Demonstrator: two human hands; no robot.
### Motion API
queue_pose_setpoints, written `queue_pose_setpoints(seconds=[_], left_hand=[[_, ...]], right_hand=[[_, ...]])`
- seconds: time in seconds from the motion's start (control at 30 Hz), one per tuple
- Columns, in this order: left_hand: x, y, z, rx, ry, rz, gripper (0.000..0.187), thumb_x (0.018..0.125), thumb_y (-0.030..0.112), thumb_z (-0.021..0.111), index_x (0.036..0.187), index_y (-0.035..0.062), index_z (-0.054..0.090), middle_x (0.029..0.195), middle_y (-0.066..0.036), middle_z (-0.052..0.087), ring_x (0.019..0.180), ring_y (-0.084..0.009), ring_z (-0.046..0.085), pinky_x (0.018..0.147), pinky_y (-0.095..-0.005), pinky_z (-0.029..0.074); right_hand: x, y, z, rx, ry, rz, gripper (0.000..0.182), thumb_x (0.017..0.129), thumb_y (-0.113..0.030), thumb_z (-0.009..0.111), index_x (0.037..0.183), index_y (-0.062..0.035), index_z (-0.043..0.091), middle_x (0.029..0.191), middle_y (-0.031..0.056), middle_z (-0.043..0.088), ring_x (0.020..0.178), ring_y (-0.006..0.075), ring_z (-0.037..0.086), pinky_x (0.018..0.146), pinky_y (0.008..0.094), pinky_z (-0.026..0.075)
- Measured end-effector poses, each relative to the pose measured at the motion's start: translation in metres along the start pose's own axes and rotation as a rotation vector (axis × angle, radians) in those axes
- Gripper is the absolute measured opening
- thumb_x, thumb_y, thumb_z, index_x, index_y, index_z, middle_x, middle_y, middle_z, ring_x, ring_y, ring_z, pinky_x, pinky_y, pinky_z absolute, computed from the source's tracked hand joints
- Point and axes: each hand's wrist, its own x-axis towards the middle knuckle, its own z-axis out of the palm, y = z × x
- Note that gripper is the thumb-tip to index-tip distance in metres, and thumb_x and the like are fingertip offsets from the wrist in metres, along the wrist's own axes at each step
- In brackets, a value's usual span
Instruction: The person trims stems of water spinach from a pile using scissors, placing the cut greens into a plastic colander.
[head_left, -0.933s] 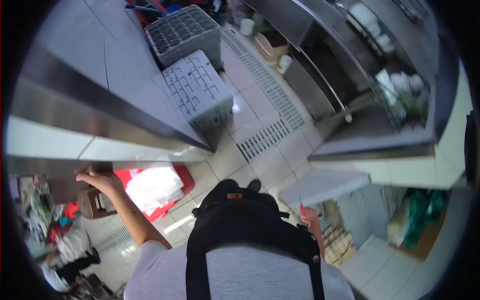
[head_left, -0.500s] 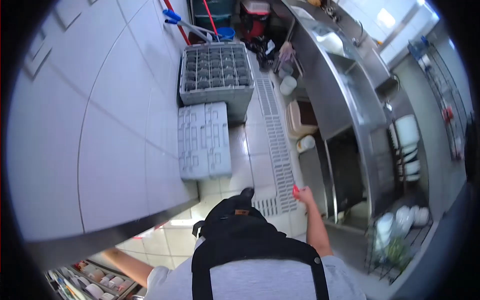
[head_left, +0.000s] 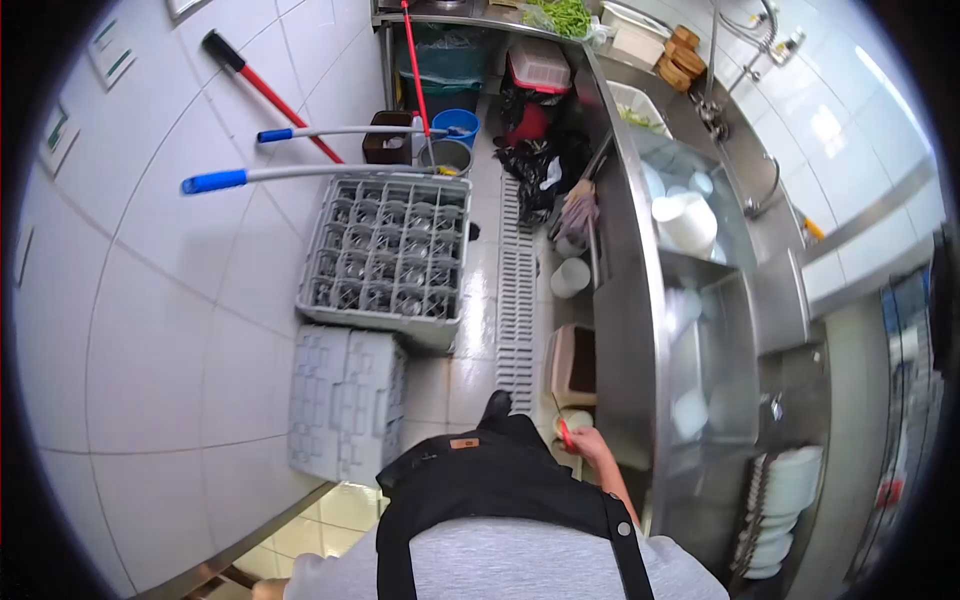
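My right hand [head_left: 590, 443] is closed around the red handle of what looks like a small knife [head_left: 567, 436]. Its thin dark blade points forward, seen nearly edge-on. Below it on the floor is a pale round tub [head_left: 575, 418], partly covered by the hand. At the lower left edge only a bit of my left hand or wrist [head_left: 268, 590] shows, with the fingers out of sight. My black apron [head_left: 470, 470] fills the lower middle.
On the left stand a grey glass rack [head_left: 385, 250] full of glasses and a grey crate [head_left: 345, 400]. Mop handles [head_left: 290, 133] stick out across the rack. A steel sink counter [head_left: 640, 200] runs along the right. Black bags [head_left: 535, 165] lie ahead beside the floor drain [head_left: 516, 300].
I have moved forward along the aisle, and the view has tilted up. Rack, mops and sinks appear nearer. My right hand still holds the red-handled knife; my left forearm has mostly left view.
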Motion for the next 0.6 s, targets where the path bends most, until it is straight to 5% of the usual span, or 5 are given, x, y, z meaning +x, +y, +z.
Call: queue_pose_setpoints(seconds=[0.17, 0.33, 0.43, 0.47, 0.6], left_hand=[[-0.096, -0.058, 0.124, 0.471, -0.626, -0.649, 0.058, 0.089, 0.053, 0.032, 0.101, 0.0021, 0.056, 0.085, -0.010, 0.063, 0.054, -0.0133, 0.047, 0.051, -0.0257, 0.040], [-0.142, -0.013, 0.263, 0.881, -1.045, -0.884, 0.059, 0.089, 0.053, 0.032, 0.096, 0.0007, 0.060, 0.079, -0.009, 0.065, 0.044, -0.0115, 0.047, 0.042, -0.0235, 0.040], [-0.153, 0.043, 0.383, 0.980, -1.132, -0.835, 0.060, 0.089, 0.053, 0.033, 0.094, 0.0002, 0.061, 0.076, -0.009, 0.066, 0.040, -0.0107, 0.047, 0.039, -0.0227, 0.040], [-0.159, 0.075, 0.432, 1.050, -1.217, -0.684, 0.057, 0.089, 0.051, 0.034, 0.094, 0.0006, 0.060, 0.079, -0.009, 0.066, 0.043, -0.0111, 0.050, 0.040, -0.0229, 0.042], [-0.283, 0.297, 0.608, 1.235, -1.302, -0.207, 0.051, 0.089, 0.049, 0.038, 0.095, 0.0030, 0.059, 0.081, -0.012, 0.066, 0.053, -0.0155, 0.059, 0.044, -0.0270, 0.047]], right_hand=[[0.070, -0.223, -0.018, 0.155, -0.226, -0.294, 0.018, 0.084, -0.024, 0.057, 0.079, -0.0068, 0.054, 0.064, 0.0022, 0.056, 0.056, 0.0106, 0.053, 0.058, 0.0230, 0.046], [0.141, -0.431, -0.030, 0.176, -0.352, -0.526, 0.023, 0.084, -0.030, 0.057, 0.081, -0.0069, 0.054, 0.061, 0.0000, 0.053, 0.054, 0.0085, 0.050, 0.061, 0.0238, 0.046], [0.189, -0.519, -0.048, 0.210, -0.390, -0.633, 0.025, 0.083, -0.029, 0.058, 0.084, -0.0046, 0.056, 0.063, 0.0002, 0.054, 0.056, 0.0090, 0.052, 0.061, 0.0229, 0.046], [0.205, -0.549, -0.055, 0.228, -0.390, -0.668, 0.026, 0.083, -0.029, 0.059, 0.087, -0.0032, 0.057, 0.064, 0.0004, 0.055, 0.059, 0.0095, 0.054, 0.061, 0.0218, 0.045], [0.251, -0.635, -0.089, 0.335, -0.453, -0.644, 0.035, 0.084, -0.031, 0.057, 0.094, 0.0025, 0.060, 0.063, 0.0015, 0.055, 0.061, 0.0105, 0.055, 0.068, 0.0268, 0.048]])
